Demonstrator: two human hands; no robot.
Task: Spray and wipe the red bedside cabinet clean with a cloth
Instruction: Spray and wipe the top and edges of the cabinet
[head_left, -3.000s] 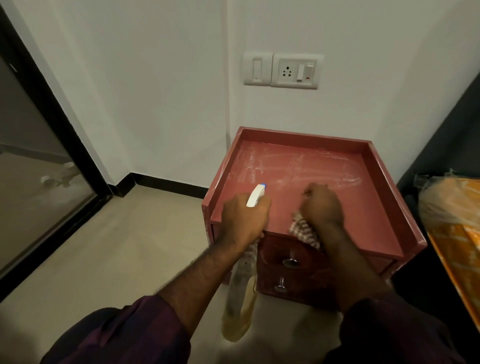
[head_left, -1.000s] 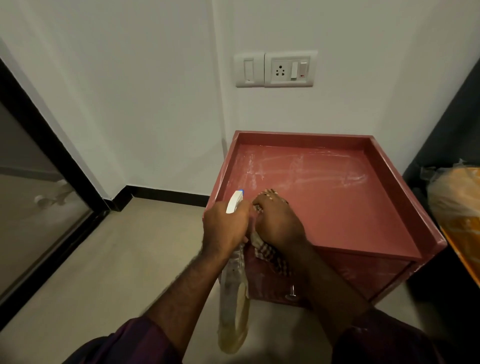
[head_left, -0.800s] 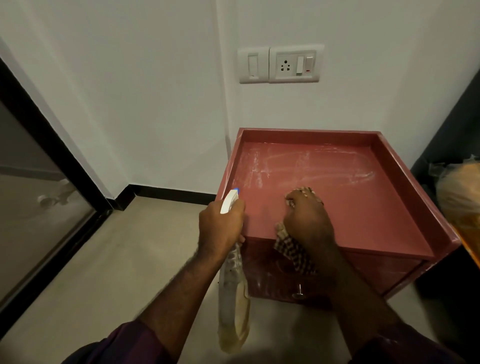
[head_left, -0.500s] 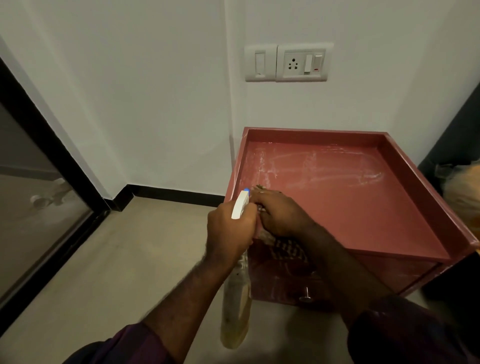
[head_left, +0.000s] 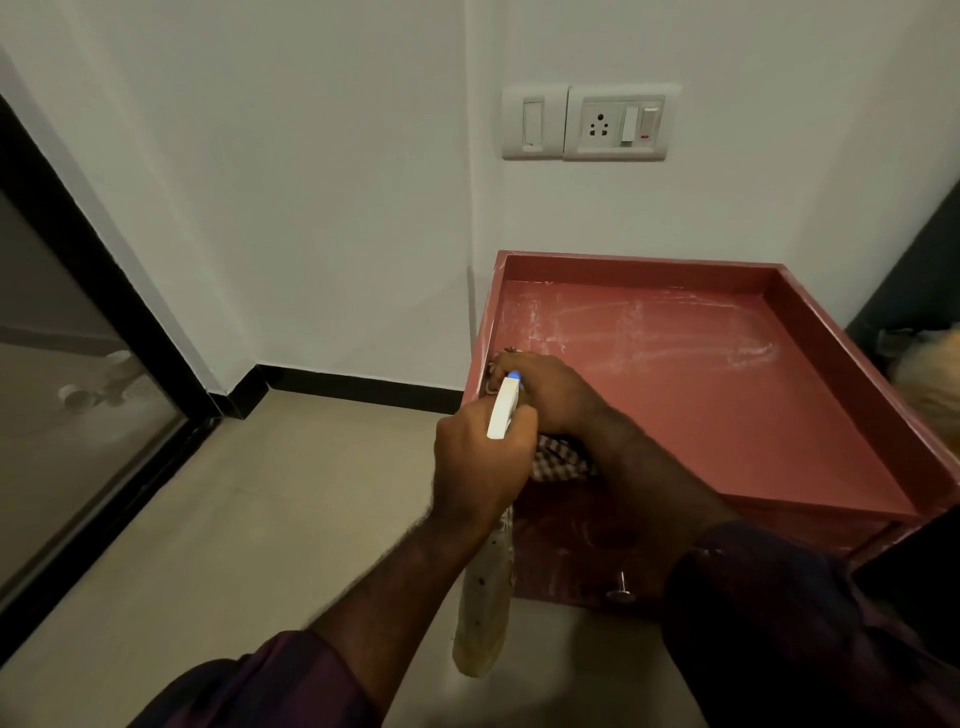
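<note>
The red bedside cabinet (head_left: 727, 415) stands against the white wall, with a raised rim and white smears across the back of its top. My left hand (head_left: 480, 467) grips a spray bottle (head_left: 483, 613) by the neck; its white head with a blue nozzle points up and the body hangs down in front of the cabinet's left corner. My right hand (head_left: 550, 395) holds a checked cloth (head_left: 558, 460) against the top's front-left corner, by the left rim. Part of the cloth hangs over the front edge.
A switch and socket plate (head_left: 587, 123) is on the wall above the cabinet. A black-framed glass door (head_left: 67, 395) runs along the left. Beige floor (head_left: 260, 519) lies left of the cabinet. A drawer knob (head_left: 621, 590) sticks out below. An orange bag (head_left: 930, 384) sits at far right.
My right hand swept the cloth back and forth along the front of the top and now sits at the left rim. The left hand kept hold of the bottle. The view shifted left.
</note>
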